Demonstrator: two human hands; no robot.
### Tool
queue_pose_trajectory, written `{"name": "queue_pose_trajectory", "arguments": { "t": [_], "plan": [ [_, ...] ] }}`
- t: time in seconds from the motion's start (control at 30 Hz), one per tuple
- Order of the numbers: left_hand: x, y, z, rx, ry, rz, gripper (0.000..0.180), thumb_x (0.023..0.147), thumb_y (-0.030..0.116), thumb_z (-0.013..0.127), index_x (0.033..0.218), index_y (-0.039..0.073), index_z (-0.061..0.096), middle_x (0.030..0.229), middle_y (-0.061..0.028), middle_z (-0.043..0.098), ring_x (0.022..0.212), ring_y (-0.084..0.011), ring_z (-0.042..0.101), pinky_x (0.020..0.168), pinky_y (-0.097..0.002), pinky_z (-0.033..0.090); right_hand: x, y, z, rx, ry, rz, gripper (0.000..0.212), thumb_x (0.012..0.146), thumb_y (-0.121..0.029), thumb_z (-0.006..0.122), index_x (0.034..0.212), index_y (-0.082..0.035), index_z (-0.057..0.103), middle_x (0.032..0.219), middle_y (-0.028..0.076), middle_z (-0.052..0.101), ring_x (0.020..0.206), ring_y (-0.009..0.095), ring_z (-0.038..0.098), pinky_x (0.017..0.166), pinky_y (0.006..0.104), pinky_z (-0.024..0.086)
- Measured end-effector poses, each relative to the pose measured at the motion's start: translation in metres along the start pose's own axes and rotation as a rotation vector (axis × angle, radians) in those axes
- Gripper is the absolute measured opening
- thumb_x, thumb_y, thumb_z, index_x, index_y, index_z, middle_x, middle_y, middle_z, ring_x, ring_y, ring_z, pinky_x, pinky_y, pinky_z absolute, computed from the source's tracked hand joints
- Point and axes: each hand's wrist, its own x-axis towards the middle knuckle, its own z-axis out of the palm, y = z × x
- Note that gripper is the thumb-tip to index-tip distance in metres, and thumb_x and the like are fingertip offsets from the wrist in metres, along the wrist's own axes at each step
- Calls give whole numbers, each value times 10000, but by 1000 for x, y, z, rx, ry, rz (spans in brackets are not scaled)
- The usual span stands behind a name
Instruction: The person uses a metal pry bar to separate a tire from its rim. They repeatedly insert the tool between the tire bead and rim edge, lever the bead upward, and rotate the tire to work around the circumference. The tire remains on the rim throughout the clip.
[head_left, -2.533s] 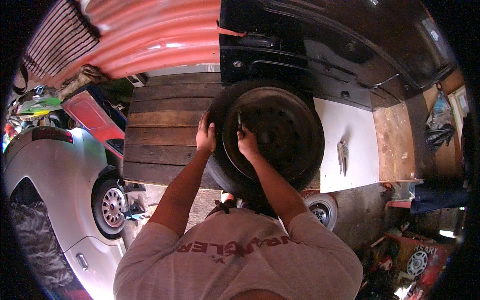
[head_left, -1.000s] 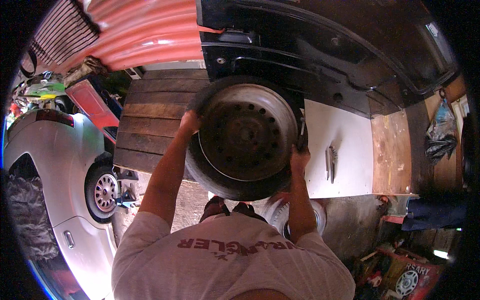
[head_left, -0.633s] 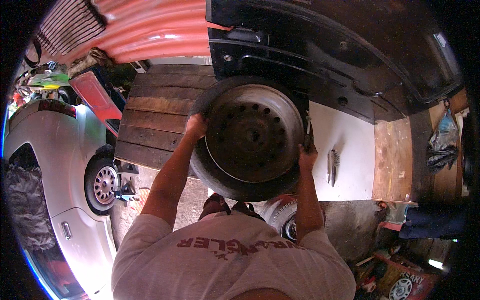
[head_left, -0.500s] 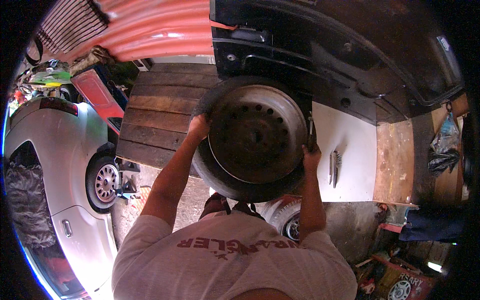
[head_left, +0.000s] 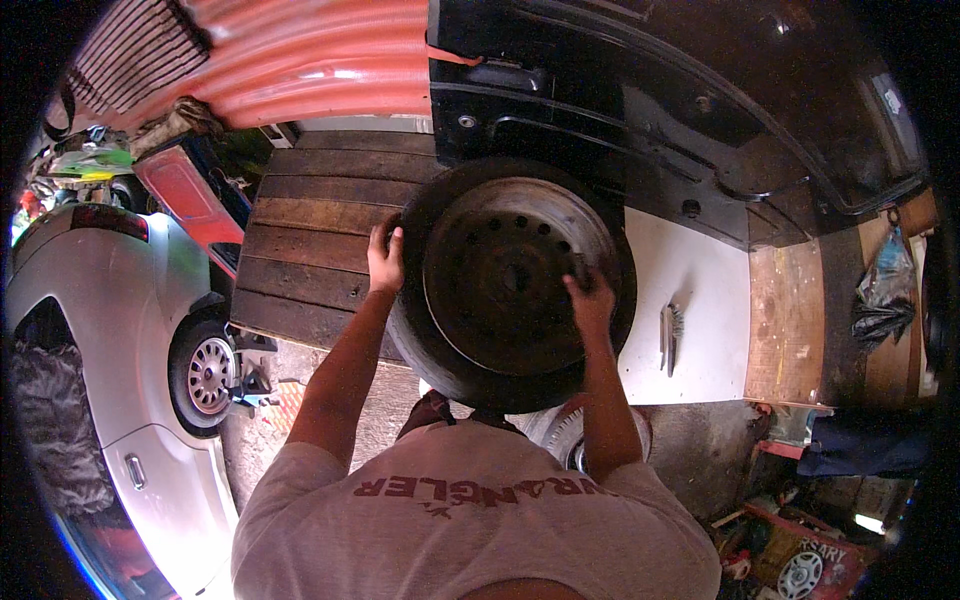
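Note:
A dark tyre on a steel wheel rim with a ring of round holes leans at the front edge of the wooden bench, its face towards me. My left hand rests against the tyre's left side, fingers stretched and apart. Over the right part of the rim, my right hand is closed round a small dark object that I cannot make out. A brush lies on the white board to the right.
Dark planks form the bench on the left. A large black panel stands behind. A silver car is at the left. Another tyre sits below, near my legs. A plastic bag hangs at the right.
My right hand has moved left from the tyre's right edge to over the rim. My left hand has loosened, its fingers now pointing up beside the tyre. The wheel has shifted slightly right.

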Motion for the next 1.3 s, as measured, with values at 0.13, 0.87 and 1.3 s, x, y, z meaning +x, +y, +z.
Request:
{"name": "queue_pose_trajectory", "arguments": {
  "t": [0.13,0.87,1.3],
  "plan": [
    [-4,2,5,45,-104,111,489,965,325,465,1305,-26,469,1262,-198,512,1204,-318,471,1035,-379,333,-10,-23,70,266,-129,-40,517,870,-295,679,1265,4,531,1099,184,637,989,309,625,900,396,462],
    [-15,6,0,161,-148,68,580,953,388,469,1361,-20,412,1391,-227,425,1328,-353,367,1100,-393,264,-14,-77,172,343,-290,201,441,881,-127,621,1309,-77,533,1060,204,660,988,315,638,869,377,478],
    [-42,-6,-4,139,-71,113,556,965,342,446,1352,-56,415,1396,-227,435,1331,-329,375,1107,-382,257,-26,-80,154,366,-302,215,418,918,-134,569,1330,-94,517,1137,197,634,1043,347,616,896,387,466]
  ]
}}
